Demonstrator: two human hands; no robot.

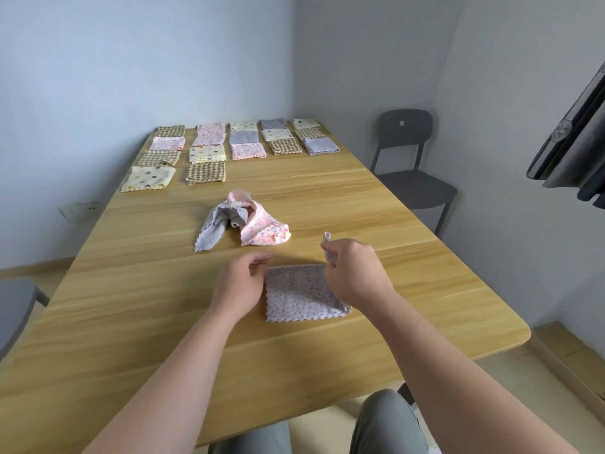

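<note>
A grey dotted cloth (pixel 299 294) lies on the wooden table (pixel 425 290) in front of me, folded flat with a zigzag edge. My right hand (pixel 355 273) pinches one corner of it and lifts that corner above the table. My left hand (pixel 240 283) hovers at the cloth's left edge, fingers loosely curled, holding nothing. Beyond them lie a crumpled pink floral cloth (pixel 263 226) and a crumpled grey cloth (pixel 214 229), touching each other.
Several folded cloths (pixel 206 154) lie in rows at the table's far end, checked, dotted, pink and grey. A dark chair (pixel 412 172) stands at the right side. Another seat (pixel 14 309) shows at the left. My knees (pixel 389 424) are under the near edge.
</note>
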